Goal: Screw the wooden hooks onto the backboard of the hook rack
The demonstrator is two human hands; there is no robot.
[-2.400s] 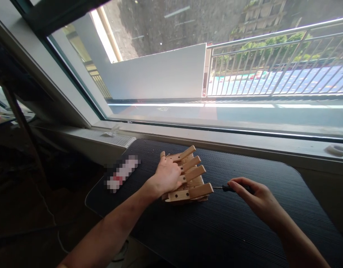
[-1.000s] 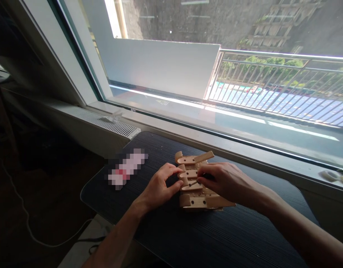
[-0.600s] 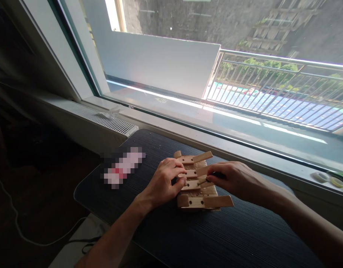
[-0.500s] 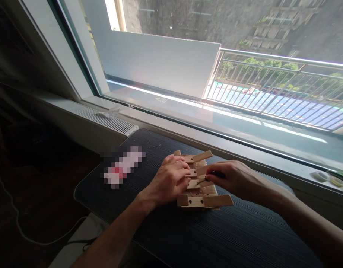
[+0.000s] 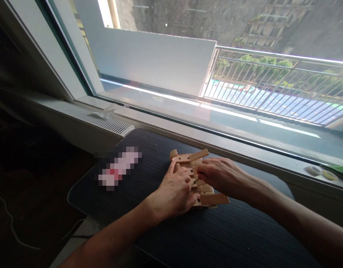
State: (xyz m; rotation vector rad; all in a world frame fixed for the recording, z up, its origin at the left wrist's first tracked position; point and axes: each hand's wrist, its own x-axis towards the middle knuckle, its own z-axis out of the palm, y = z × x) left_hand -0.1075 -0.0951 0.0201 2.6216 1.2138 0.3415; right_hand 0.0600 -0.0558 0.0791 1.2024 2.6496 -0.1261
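A light wooden piece (image 5: 205, 189) lies on the dark tabletop, a base with several wooden strips across it, each with small dark holes or screw heads. My left hand (image 5: 175, 190) presses and grips its left part, index finger stretched towards the far strip (image 5: 185, 158) and thumb on the near strip (image 5: 214, 199). My right hand (image 5: 220, 172) is closed over the middle strips, fingers wrapped round a small screwdriver-like tool. Only a bit of its thin shaft (image 5: 196, 182) shows, meeting a strip; the dark handle is hidden by the fingers.
On the left of the black table (image 5: 149, 145) lies a pixelated pink-and-red item (image 5: 118, 171). A window sill (image 5: 165, 126) runs along the table's far side, with tape rolls (image 5: 329, 175) at the right. A vented grille (image 5: 110, 124) and a white cable (image 5: 13, 223) are at left.
My left hand has shifted nearer on the wooden piece, its index finger now stretched out and thumb over the near strip. My right hand has turned, hiding the tool's handle. The view moved slightly.
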